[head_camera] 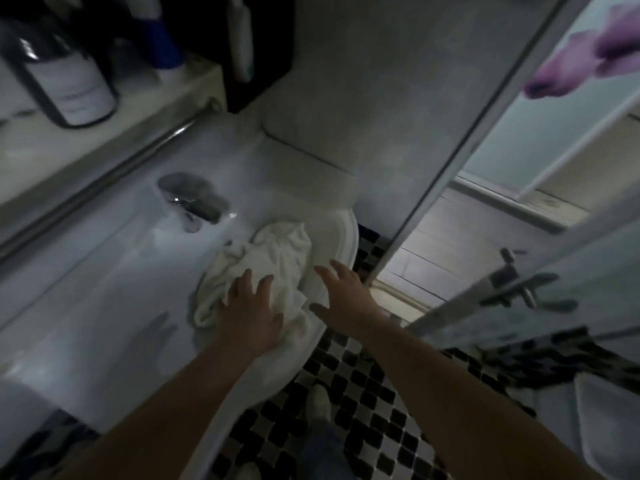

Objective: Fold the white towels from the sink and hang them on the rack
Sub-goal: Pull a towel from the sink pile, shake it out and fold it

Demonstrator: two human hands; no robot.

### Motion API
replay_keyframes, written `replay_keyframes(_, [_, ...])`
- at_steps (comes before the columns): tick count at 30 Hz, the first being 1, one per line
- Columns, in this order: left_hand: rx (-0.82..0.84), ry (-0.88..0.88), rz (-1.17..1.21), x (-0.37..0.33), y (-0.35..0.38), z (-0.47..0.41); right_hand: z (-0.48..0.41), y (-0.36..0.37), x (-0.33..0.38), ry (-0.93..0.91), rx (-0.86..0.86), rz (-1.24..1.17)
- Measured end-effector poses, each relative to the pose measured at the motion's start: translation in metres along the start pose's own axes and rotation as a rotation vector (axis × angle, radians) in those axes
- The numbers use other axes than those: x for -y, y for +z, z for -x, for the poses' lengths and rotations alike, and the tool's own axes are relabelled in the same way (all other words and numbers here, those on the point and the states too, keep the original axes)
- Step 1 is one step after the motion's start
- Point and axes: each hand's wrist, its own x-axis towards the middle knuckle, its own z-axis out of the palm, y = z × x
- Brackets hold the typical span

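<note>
White sink (104,271) fills left and centre; the frame is dim and blurred. Black-and-white tiled floor (363,393) lies below the sink's front rim. Glass door (519,299) with a metal handle stands well right of the sink. Chrome rail (114,168) runs along the shelf edge behind the sink.

1 crumpled white towel heap (277,254) lies in the sink at its right end, against the rim; can't tell how many towels are in it.

Left hand (251,306): palm down on the heap's near side, fingers straight and spread, resting on it without gripping.

Right hand (341,289): fingers spread apart, holding nothing, over the sink rim just right of the heap; contact with the rim is unclear.

Dark bottle (69,81) with a pale label stands on the shelf behind the sink. Faucet (192,199) sits at the sink's back, left of the heap. Purple cloth (588,60) hangs far up and right of the sink. 1 shoe (318,407) is on the floor below the sink rim.
</note>
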Motion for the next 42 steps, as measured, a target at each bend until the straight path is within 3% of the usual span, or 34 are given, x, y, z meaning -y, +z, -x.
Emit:
replay_keyframes(2, [0.029,-0.087,0.001,0.005,0.008,-0.017,-0.039,0.001,-0.002,-0.089,0.087,0.028])
replay_keyframes(11, [0.186,-0.155,0.04,-0.008,0.05,-0.057,-0.123,0.058,-0.019,-0.244,0.437,0.239])
replay_keyframes(15, [0.168,-0.185,0.058,-0.014,0.063,-0.062,-0.132,0.072,-0.024,-0.314,0.396,0.287])
replay_keyframes(17, [0.209,-0.169,-0.029,-0.016,0.063,-0.065,-0.135,0.07,-0.024,-0.323,0.346,0.201])
replay_keyframes(19, [0.204,-0.214,0.019,-0.015,0.063,-0.067,-0.137,0.063,-0.024,-0.288,0.361,-0.069])
replay_keyframes(22, [-0.003,-0.315,0.311,-0.015,0.051,-0.07,-0.139,0.042,-0.014,-0.138,0.321,-0.567])
replay_keyframes(25, [-0.186,-0.359,0.496,-0.016,0.026,-0.079,-0.144,0.018,0.001,-0.116,0.163,-0.722])
replay_keyframes(28, [-0.312,-0.424,0.586,-0.009,-0.007,-0.085,-0.146,-0.005,0.009,-0.19,0.284,-0.582])
replay_keyframes(31, [-0.281,-0.277,0.488,0.004,-0.037,-0.08,-0.149,-0.024,0.012,-0.254,0.446,-0.134])
replay_keyframes(33, [-0.189,-0.154,0.392,0.013,-0.047,-0.076,-0.15,-0.038,0.011,-0.27,0.345,-0.051])
replay_keyframes(36, [-0.163,-0.057,0.301,0.026,-0.049,-0.068,-0.144,-0.063,0.008,-0.234,0.089,-0.192])
replay_keyframes(42, [-0.237,-0.125,0.277,0.045,-0.057,-0.059,-0.129,-0.108,0.011,-0.217,-0.055,-0.223])
